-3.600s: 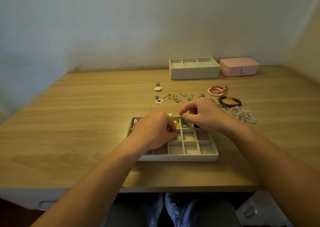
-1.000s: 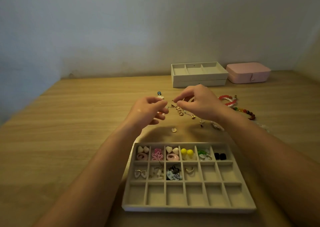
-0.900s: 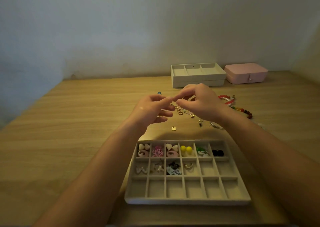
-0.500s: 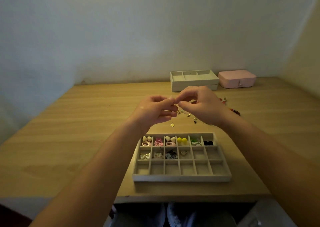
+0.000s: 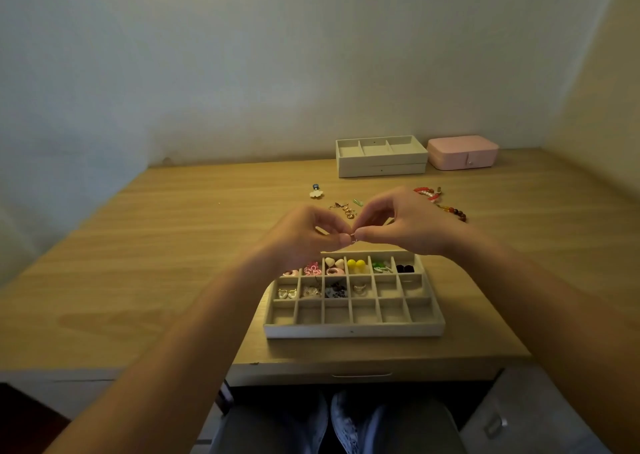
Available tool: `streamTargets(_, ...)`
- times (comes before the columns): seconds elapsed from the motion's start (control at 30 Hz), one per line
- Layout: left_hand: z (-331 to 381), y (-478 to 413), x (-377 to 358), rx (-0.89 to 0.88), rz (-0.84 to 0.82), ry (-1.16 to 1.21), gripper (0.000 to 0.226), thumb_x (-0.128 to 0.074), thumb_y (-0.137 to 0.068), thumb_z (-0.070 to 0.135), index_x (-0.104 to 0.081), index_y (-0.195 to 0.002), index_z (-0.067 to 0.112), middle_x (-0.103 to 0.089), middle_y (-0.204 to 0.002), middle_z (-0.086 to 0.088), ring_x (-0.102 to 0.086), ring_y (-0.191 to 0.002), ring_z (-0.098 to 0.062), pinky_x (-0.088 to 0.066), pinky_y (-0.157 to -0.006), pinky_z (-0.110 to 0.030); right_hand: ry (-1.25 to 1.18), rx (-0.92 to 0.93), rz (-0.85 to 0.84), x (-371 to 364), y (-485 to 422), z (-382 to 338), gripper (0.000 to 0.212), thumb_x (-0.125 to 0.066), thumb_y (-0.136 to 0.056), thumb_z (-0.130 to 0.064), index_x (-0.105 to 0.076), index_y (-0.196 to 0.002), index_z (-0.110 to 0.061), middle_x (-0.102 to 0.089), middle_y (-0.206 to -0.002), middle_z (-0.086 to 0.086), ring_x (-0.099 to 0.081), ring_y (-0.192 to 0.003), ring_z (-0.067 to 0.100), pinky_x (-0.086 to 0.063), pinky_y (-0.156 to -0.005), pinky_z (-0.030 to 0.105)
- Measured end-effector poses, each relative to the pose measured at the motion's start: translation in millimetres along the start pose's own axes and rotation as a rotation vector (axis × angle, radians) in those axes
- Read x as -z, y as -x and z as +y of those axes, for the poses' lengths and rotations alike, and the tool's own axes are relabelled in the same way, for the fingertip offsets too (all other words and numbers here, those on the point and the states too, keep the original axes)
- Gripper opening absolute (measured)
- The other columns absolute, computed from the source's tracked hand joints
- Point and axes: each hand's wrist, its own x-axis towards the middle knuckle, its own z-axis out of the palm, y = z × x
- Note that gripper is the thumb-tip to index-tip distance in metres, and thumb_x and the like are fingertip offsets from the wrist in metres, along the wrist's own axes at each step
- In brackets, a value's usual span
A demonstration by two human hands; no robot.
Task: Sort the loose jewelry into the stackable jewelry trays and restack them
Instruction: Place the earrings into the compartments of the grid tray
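The left hand [image 5: 304, 235] has its grip pinched together, thumb against forefinger, on a small gold piece [image 5: 352, 238] held in the air above the far edge of the divided tray [image 5: 353, 330]. The right hand [image 5: 405, 225] pinches the same piece from the other side, so both grips are clamped on it. The piece is too small to tell whether it is a ring or an earring with a clasp.

The likely trouble is a slip. Something this tiny, worked between two pinches, could spring loose and drop into a compartment that already holds another pair. It could also bounce off the surface [image 5: 166, 252] toward the near edge and the lap below. If it is two tangled parts, a hard pull might bend one.

Beyond the hands, loose gold bits [image 5: 344, 207] and bead bracelets [image 5: 450, 207] lie unsorted, and a careless wrist could scatter them. The stacked trays [image 5: 381, 167] stand well apart at the back.
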Motion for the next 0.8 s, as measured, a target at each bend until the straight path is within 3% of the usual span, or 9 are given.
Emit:
streamTargets(0.1,-3.2,1.7,1.0,-0.006,-0.056,0.009,0.004,-0.077,-0.086,0.021,-0.08,-0.089,0.022,-0.071,-0.081,0.005,-0.062,-0.072,-0.009,-0.053,-0.069,-0.031,0.029,0.004,-0.024,0.5,3.1,-0.1,0.011,-0.077,-0.088,-0.029,-0.079,-0.095,-0.021,-0.07,-0.09,-0.008,-0.065,-0.087,0.013,-0.058,-0.071,0.024)
streamTargets(0.23,-4.6,3.2,0.3,-0.027,-0.114,-0.044,0.006,-0.076,-0.086,0.021,-0.079,-0.091,0.019,-0.071,-0.079,0.008,-0.061,-0.073,-0.006,-0.05,-0.069,-0.029,0.076,0.011,-0.083,1.3,7.7,-2.7,0.007,-0.078,-0.087,-0.032,-0.078,-0.09,-0.026,-0.068,-0.088,-0.011,-0.061,-0.084,0.009,-0.054,-0.066,0.02)
streamTargets(0.47,-9.3,5.0,-7.3,-0.039,-0.043,-0.015,0.002,-0.081,-0.082,0.022,-0.08,-0.084,0.022,-0.07,-0.067,0.013,-0.056,-0.06,0.003,-0.045,-0.06,-0.019,0.034,-0.011,-0.095,-2.2,11.9,-0.6,0.007,-0.081,-0.084,-0.03,-0.075,-0.082,-0.033,-0.06,-0.098,-0.009,-0.053,-0.081,0.01,-0.049,-0.062,0.018)
streamTargets(0.7,-16.8,3.7,-14.3,-0.007,-0.078,-0.065,0.006,-0.081,-0.081,0.029,-0.081,-0.085,0.024,-0.075,-0.081,0.011,-0.063,-0.076,0.007,-0.046,-0.074,-0.023,0.078,-0.015,-0.086,-12.0,19.2,3.7,0.005,-0.08,-0.085,-0.031,-0.075,-0.085,-0.033,-0.059,-0.095,-0.008,-0.052,-0.081,0.011,-0.048,-0.065,0.025)
streamTargets(0.8,-19.8,1.6,-11.7,-0.009,-0.073,-0.089,0.01,-0.081,-0.081,0.03,-0.081,-0.088,0.025,-0.076,-0.083,0.011,-0.064,-0.079,0.003,-0.049,-0.077,-0.025,0.134,-0.013,-0.072,-12.1,21.5,2.7,0.004,-0.079,-0.085,-0.033,-0.076,-0.087,-0.032,-0.057,-0.093,-0.012,-0.051,-0.083,0.008,-0.04,-0.065,0.019)
